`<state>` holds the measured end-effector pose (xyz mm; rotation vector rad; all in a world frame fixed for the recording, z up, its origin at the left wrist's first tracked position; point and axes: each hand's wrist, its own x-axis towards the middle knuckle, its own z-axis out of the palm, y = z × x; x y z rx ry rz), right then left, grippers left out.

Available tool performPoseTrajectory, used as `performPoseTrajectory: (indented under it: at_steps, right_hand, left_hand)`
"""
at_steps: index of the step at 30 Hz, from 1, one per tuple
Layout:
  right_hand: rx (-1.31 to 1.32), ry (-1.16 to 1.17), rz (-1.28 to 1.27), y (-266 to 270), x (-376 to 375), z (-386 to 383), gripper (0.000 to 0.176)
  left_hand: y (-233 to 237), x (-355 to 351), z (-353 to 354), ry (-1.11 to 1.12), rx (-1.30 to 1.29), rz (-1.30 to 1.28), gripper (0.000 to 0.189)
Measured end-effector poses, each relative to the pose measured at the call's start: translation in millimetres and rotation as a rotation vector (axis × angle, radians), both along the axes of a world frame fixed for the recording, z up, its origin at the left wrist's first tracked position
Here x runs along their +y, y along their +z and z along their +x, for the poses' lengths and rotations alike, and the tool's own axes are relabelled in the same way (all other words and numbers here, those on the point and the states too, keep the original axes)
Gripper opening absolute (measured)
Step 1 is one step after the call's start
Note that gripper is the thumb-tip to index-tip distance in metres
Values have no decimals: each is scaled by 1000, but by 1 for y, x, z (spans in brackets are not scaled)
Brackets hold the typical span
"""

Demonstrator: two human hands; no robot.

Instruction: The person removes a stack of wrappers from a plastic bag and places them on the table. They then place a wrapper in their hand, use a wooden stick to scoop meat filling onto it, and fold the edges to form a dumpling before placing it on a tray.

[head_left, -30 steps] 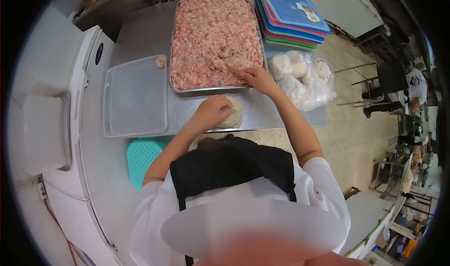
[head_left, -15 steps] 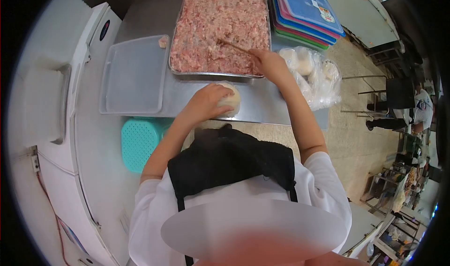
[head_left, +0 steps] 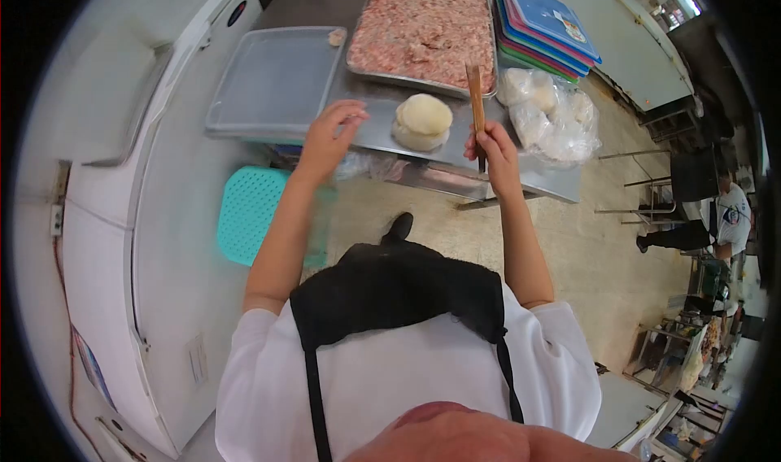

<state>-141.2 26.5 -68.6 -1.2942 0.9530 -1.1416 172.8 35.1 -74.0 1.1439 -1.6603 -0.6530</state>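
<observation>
Teal plastic piece (head_left: 250, 216): one, rounded corners, dotted with holes.
Clear lid (head_left: 272, 80): one, cloudy flat plastic, a single meat lump (head_left: 336, 37) on its far corner.
Left hand (head_left: 332, 137): fingers loosely curled with gaps, holding nothing, between the lid and the dough.
Dough stack (head_left: 423, 122): one, pale, soft, rounded; layers uncountable from here; on the steel table (head_left: 378, 132), between the two hands, touching neither.
Minced meat (head_left: 423, 27): one metal tray (head_left: 407, 80) full, pink, coarse, lumpy.
Wooden stick (head_left: 476, 96): one, long, flat, near upright.
Right hand (head_left: 495, 149): clamped round the stick's lower part.
Plastic bag (head_left: 553, 120): one, crinkly, clear, pale rounds inside.
Coloured lids (head_left: 549, 23): one pile, blue uppermost.
</observation>
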Motion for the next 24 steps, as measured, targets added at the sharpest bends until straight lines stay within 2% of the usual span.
performPoseTrajectory:
  at_steps: [1, 3, 5, 6, 7, 8, 9, 10, 11, 12, 13, 14, 15, 17, 20, 23, 24]
  right_hand:
    - [-17, 2, -26, -13, 20, 4, 19]
    - [116, 2, -15, -49, 60, 10, 19]
    - [319, 13, 27, -91, 106, 18, 19]
    - [339, -51, 89, -116, 132, 26, 22]
    - [498, -76, 164, -147, 158, 27, 24]
    - [656, -102, 234, -181, 186, 22, 27]
    - [970, -86, 247, -239, 227, 5, 29]
    - [1279, -79, 237, -278, 263, -16, 32]
    - [1271, -62, 466, -282, 307, -32, 35]
    - [1339, -41, 472, -300, 345, -53, 36]
    - [1258, -51, 536, -311, 384, -76, 31]
    - [1370, 32, 546, -320, 420, -97, 27]
    - [1430, 135, 430, -347, 462, -130, 22]
    - [1262, 39, 1044, -288, 505, -135, 22]
    - [1079, -117, 1369, -282, 532, -151, 23]
    - [1128, -66, 1182, -285, 517, -131, 21]
    - [1361, 253, 981, -309, 498, -129, 20]
  left_hand:
    - [-8, 18, 20, 73, -27, -1, 13]
    - [-49, 61, 73, 213, -83, 12, 13]
    - [-119, 127, 135, 365, -140, 190, 18]
    - [-172, 172, 176, 409, -260, 359, 32]
    - [-218, 231, 211, 432, -229, 640, 47]
    - [-275, 303, 247, 465, -358, 876, 58]
    - [-269, 379, 242, 542, -437, 1297, 52]
    - [-281, 438, 248, 488, -534, 1476, 51]
    - [-295, 503, 251, 405, -586, 1548, 51]
    - [-314, 575, 253, 313, -604, 1581, 51]
    - [-318, 625, 249, 252, -582, 1587, 50]
    - [-316, 664, 240, 206, -550, 1599, 50]
    - [-312, 687, 233, 179, -523, 1618, 50]
    - [-307, 719, 222, 132, -480, 1645, 49]
    - [-312, 717, 219, 85, -483, 1588, 48]
    - [-329, 648, 225, 46, -576, 1409, 47]
    - [-330, 609, 225, 48, -630, 1322, 47]
